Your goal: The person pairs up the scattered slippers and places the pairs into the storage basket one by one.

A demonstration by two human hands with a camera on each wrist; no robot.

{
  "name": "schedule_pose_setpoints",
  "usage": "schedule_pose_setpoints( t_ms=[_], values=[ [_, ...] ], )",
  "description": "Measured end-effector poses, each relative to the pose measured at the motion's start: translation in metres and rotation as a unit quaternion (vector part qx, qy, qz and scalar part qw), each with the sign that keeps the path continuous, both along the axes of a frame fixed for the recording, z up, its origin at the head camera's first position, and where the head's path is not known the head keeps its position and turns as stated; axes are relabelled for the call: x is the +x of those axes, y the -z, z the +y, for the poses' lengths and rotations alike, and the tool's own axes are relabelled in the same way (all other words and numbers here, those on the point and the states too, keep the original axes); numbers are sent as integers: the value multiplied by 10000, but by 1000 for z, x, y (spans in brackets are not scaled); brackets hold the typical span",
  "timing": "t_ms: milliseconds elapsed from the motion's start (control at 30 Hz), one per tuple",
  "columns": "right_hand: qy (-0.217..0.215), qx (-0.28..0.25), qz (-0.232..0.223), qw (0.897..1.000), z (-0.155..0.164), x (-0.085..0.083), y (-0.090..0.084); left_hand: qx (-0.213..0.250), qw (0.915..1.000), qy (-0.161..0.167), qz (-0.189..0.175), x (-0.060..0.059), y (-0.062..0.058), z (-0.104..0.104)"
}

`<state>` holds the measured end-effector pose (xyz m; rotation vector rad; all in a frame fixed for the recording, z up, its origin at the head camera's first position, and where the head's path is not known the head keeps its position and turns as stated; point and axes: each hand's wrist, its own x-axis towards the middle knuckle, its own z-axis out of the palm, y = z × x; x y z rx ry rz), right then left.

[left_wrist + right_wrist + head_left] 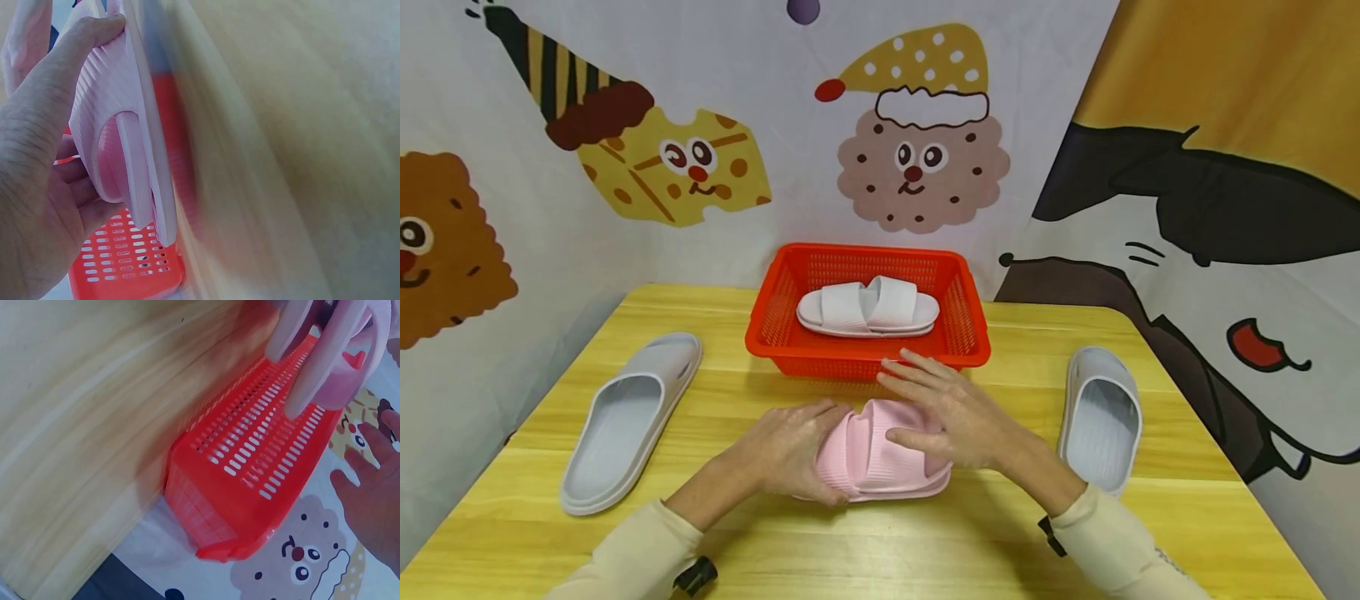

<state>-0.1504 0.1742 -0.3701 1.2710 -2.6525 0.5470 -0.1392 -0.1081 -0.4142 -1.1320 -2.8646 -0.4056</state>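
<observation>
A pair of pink slippers (880, 462) lies stacked on the wooden table (925, 550), just in front of a red basket (958, 333). My left hand (831, 452) grips the pair's left end, thumb on the ribbed strap and fingers curled underneath. In the left wrist view the pink slippers (128, 131) fill that hand, and the thumb (87, 34) presses the strap. My right hand (925, 402) lies over the right end with straight, spread fingers. The right wrist view shows its fingers (369, 487) extended, apart from the pink slippers (325, 356).
The red basket (250, 481) holds a pair of white slippers (868, 308). One grey slipper (625, 417) lies at the table's left, another grey slipper (1101, 417) at the right. Cartoon-printed cloth walls close in the back and both sides.
</observation>
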Motion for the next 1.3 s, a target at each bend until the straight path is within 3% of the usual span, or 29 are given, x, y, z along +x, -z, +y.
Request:
schedule_pose_setpoints(
  t_ms=[133, 567, 967, 1300],
  values=[
    [319, 17, 346, 9989, 3, -3, -2, -7, 10000, -7, 12, 1, 2, -1],
    [1378, 617, 526, 9871, 15, -14, -5, 189, 9997, 20, 153, 3, 6, -6],
    [2272, 1022, 157, 9683, 30, -20, -2, 256, 9996, -35, 93, 3, 8, -7],
    [3002, 918, -57, 9494, 40, -29, 8, 226, 9997, -30, 78, 4, 10, -7]
  ],
)
